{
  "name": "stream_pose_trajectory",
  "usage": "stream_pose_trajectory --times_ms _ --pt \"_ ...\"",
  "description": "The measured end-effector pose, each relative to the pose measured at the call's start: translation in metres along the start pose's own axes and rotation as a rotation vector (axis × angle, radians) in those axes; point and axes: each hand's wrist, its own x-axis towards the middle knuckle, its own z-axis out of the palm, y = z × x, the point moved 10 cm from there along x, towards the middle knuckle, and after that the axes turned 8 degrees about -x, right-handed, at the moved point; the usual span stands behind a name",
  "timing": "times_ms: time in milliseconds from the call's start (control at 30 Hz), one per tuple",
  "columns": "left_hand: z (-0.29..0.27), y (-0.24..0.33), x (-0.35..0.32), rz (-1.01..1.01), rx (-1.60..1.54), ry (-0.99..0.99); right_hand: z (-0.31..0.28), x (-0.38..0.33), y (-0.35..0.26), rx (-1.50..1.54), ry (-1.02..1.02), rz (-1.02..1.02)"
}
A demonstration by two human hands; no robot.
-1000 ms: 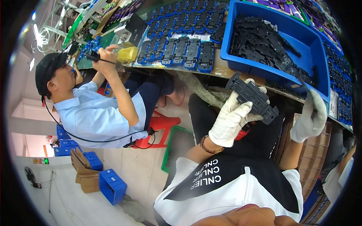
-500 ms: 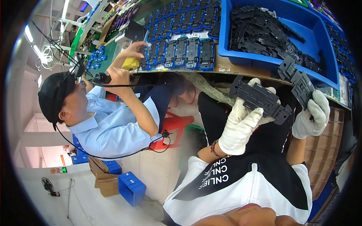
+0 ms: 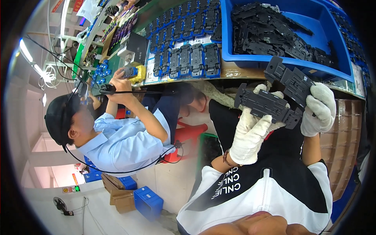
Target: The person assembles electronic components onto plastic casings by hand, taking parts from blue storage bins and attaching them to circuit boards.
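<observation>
My left hand (image 3: 249, 135), in a white glove, is closed around a flat black plastic toy car chassis (image 3: 264, 102) over my lap, just off the table edge. Its fingers and thumb grip the near side and wrap underneath. My right hand (image 3: 320, 109), also gloved, grips a second black chassis (image 3: 294, 83) by its near end. This one tilts upward toward the bin, and its lower part meets or overlaps the far end of the left one; whether they touch I cannot tell.
A blue bin (image 3: 282, 64) with a heap of black chassis (image 3: 270, 35) stands on the table ahead. Left of it lie rows of blue-and-black car bodies (image 3: 196, 58). A co-worker (image 3: 121, 137) sits at left with a black tool (image 3: 107, 89). Brown cartons (image 3: 344, 137) stand at right.
My right hand has brought its chassis leftward, closer to the one in my left hand, which stays nearly still. The co-worker's hands have come together around a small blue-and-black piece.
</observation>
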Motion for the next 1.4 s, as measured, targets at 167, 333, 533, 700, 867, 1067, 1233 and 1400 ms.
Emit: stream_pose_trajectory --times_ms 167,333,533,700,867,1067,1233,1400 --pt "0.000 -0.001 -0.004 0.001 -0.003 -0.007 0.003 0.001 -0.004 0.005 -0.033 -0.036" --pt "0.003 -0.002 -0.009 0.000 0.011 -0.112 0.005 0.003 -0.007 0.049 -0.059 -0.017" --pt "0.007 -0.005 -0.009 -0.007 -0.006 -0.129 0.002 0.003 -0.004 0.039 -0.044 0.024" --pt "0.004 -0.008 -0.010 -0.013 0.012 -0.135 -0.001 -0.003 0.000 0.065 -0.017 0.073" --pt "0.004 -0.009 -0.010 -0.034 0.040 -0.086 -0.001 -0.002 0.003 -0.010 -0.026 0.109" --pt "0.000 0.012 -0.010 0.107 0.021 -0.032 0.007 0.009 0.056 0.496 -0.053 0.501" --pt "0.011 -0.025 -0.006 -0.240 0.018 -0.042 0.075 -0.007 0.055 1.803 -0.521 0.480" --pt "0.007 -0.044 -0.007 -0.357 0.051 -0.004 0.113 -0.038 0.035 1.623 -0.780 0.917"
